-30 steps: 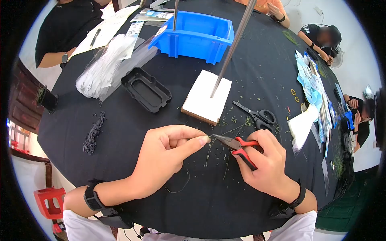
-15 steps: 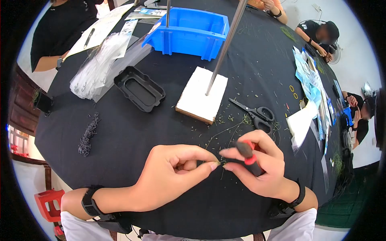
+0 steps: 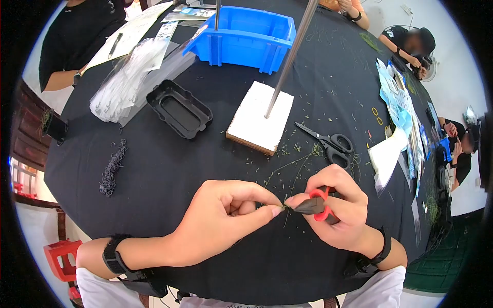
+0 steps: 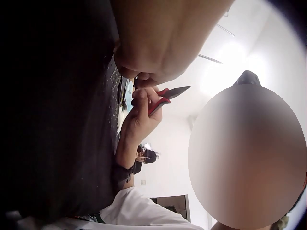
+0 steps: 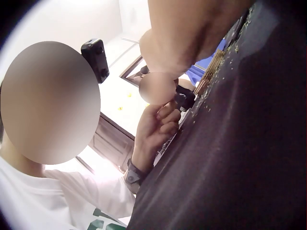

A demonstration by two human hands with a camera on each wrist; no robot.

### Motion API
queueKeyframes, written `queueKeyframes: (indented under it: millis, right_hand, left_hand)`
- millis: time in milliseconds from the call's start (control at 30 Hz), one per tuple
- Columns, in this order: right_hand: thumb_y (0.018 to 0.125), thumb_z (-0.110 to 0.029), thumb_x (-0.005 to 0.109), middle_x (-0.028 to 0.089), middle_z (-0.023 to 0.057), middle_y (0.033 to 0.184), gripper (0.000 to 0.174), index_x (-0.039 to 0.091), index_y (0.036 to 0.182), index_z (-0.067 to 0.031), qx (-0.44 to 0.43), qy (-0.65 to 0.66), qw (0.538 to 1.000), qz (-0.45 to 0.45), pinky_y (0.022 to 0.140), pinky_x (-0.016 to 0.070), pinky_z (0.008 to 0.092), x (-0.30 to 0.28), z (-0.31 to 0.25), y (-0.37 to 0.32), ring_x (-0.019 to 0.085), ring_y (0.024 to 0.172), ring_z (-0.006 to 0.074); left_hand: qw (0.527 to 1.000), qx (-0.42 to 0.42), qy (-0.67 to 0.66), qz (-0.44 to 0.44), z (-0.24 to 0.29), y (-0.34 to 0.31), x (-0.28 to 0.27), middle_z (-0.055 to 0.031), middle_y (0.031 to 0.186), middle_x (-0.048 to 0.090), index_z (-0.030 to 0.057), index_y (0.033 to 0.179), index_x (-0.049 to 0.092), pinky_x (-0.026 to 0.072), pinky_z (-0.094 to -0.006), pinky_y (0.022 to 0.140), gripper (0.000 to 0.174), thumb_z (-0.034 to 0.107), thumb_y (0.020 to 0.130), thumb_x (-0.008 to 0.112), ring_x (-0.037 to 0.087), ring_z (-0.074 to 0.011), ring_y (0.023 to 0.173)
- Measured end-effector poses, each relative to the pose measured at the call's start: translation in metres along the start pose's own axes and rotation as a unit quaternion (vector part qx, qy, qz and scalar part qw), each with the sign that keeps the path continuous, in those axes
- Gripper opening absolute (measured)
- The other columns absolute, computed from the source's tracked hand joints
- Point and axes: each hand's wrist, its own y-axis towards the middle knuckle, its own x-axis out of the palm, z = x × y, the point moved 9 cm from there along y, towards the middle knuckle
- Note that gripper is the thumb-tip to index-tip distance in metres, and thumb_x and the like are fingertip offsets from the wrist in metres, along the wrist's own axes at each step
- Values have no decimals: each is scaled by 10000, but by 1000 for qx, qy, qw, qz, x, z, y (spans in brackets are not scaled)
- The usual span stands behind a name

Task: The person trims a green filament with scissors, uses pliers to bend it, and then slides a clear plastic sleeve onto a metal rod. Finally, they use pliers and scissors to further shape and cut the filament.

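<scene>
My left hand [image 3: 228,223] pinches a tiny piece with thin greenish thread [image 3: 286,218] between thumb and forefinger, over the black cloth. My right hand [image 3: 344,215] holds small red-handled pliers [image 3: 310,206] in its curled fingers. Its thumb and forefinger tips meet at the thread, right beside the left fingertips. In the left wrist view the pliers [image 4: 178,91] point up and away from the pinched thread, their slim dark tips joined. What exactly the left fingertips hold is too small to tell.
Black scissors [image 3: 331,143] lie beyond the right hand among green clippings. A white block [image 3: 259,115] carries an upright metal rod. Behind are a black tray [image 3: 179,110] and a blue bin [image 3: 246,43]. A dark wiry bundle [image 3: 112,169] lies left; packets [image 3: 395,118] lie right. Other people sit around.
Both hands came together lower and slightly right. The right hand turned the pliers away from the thread into its palm, and its thumb and forefinger moved in beside the left fingertips.
</scene>
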Motion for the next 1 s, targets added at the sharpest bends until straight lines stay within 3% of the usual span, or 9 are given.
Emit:
queueKeyframes:
  millis: [200,300,367,467,500,600,733,1000]
  right_hand:
    - [566,50,728,543,61,803,267,719,817,-37,-34,-33,999,-1,579,402,289,-1,-7,0,525,669,189]
    - [602,58,694,550,69,815,246,716,832,-28,-28,-30,999,-6,594,410,293,-1,-6,0,530,689,196]
    - [642,62,666,559,85,835,223,710,848,-13,-14,-21,1000,-11,612,423,300,0,-6,1,536,703,206]
    - [611,29,722,592,139,925,227,624,815,33,32,-66,997,22,641,464,336,-4,2,0,578,765,275]
    - [680,33,678,587,153,957,176,621,847,39,31,-77,997,4,687,463,344,-4,3,2,574,812,284]
    - [710,12,664,580,145,971,157,623,859,41,101,-67,992,-29,714,454,347,4,9,-1,555,846,285]
    - [711,-23,676,571,135,978,172,627,867,28,96,-66,990,-80,712,446,335,14,3,-2,532,829,276]
    - [690,-39,701,567,128,882,182,625,842,26,83,-54,991,-88,634,441,330,19,2,-3,525,764,257]
  left_hand:
    - [992,-91,-88,-25,-14,1,5,37,574,526,-6,943,664,216,-195,390,140,103,863,629,357,3,443]
    - [992,-91,-84,-25,-14,1,5,38,561,514,-9,946,660,214,-196,383,138,94,859,630,353,-2,432]
    - [996,-54,-77,9,-10,1,0,39,562,511,-16,934,657,209,-193,381,132,88,859,626,345,0,425]
    - [992,-9,-86,94,-2,0,-17,44,559,505,-28,916,651,200,-189,375,130,84,855,624,332,4,416]
    - [987,4,-92,129,-1,-2,-25,45,557,502,-32,910,648,196,-187,372,131,83,854,624,327,6,413]
    - [977,63,-98,177,8,-4,-36,49,543,493,-38,900,644,187,-186,369,136,88,856,621,314,10,408]
    - [977,85,-65,185,16,-8,-37,51,533,489,-37,904,646,194,-180,373,137,90,853,627,328,14,417]
    - [978,94,-20,186,17,-10,-33,49,525,492,-29,890,652,235,-166,392,109,65,837,641,369,11,427]
